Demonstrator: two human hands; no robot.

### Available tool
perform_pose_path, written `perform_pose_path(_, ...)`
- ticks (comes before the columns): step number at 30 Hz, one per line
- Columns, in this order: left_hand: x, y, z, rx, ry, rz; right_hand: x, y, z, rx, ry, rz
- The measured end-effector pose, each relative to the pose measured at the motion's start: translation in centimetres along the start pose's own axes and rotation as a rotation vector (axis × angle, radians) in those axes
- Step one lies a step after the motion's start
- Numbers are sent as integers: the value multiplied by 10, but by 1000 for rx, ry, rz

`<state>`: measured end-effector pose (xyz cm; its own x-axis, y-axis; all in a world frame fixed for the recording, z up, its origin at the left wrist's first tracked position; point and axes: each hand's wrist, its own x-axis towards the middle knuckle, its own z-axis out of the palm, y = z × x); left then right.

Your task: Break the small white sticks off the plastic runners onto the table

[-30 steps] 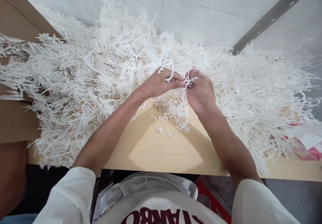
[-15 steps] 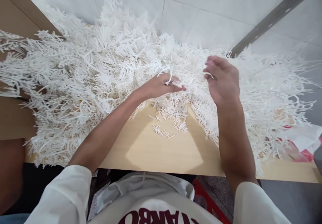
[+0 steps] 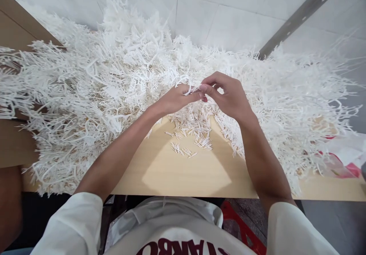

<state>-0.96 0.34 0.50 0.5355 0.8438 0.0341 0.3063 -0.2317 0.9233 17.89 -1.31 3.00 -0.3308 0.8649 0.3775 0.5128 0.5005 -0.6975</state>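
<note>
Above the near edge of a big heap of white branched plastic pieces (image 3: 137, 60), my two hands meet. My left hand (image 3: 178, 99) is closed on a white branched plastic piece (image 3: 187, 86), whose curved stem sticks up over the thumb side. Thumb and forefinger of my right hand (image 3: 224, 94) pinch together at the fingertips of the left, on the same piece as far as I can see; the exact contact is hidden. Below the hands, short white sticks (image 3: 197, 129) lie scattered on the light wooden tabletop (image 3: 183, 176).
Cardboard (image 3: 20, 22) stands at the left, near a person's bare limb (image 3: 10, 205). A grey slotted metal post (image 3: 300, 18) leans across the tiled wall (image 3: 228, 18). Clear and red plastic bags (image 3: 340, 159) lie at the table's right end.
My right hand has come left and turned inward, from above the heap to the left hand's fingertips. The left hand keeps its hold; the view has shifted slightly.
</note>
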Motion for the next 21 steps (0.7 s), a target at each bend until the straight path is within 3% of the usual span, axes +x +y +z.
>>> perform_pose_path(4, -2, 9, -2, -76, -29, 66, 2, 5, 10, 335, -37, 120)
perform_pose_path(8, -2, 10, 2, -151, -15, 95, 4, 8, 27, 550, 35, 180)
perform_pose_path(11, -2, 10, 4, -131, -9, 69, 3, 14, 33, 542, 119, 165)
perform_pose_path(15, -2, 12, 4, -69, 16, 55, 1, 17, 22, 379, 238, 93)
perform_pose_path(17, -2, 11, 3, -50, 47, 56, 1, 15, 14, 301, 218, 81)
perform_pose_path(21, -1, 10, -1, 11, 117, 58, 2, 8, 1, 228, 55, 76)
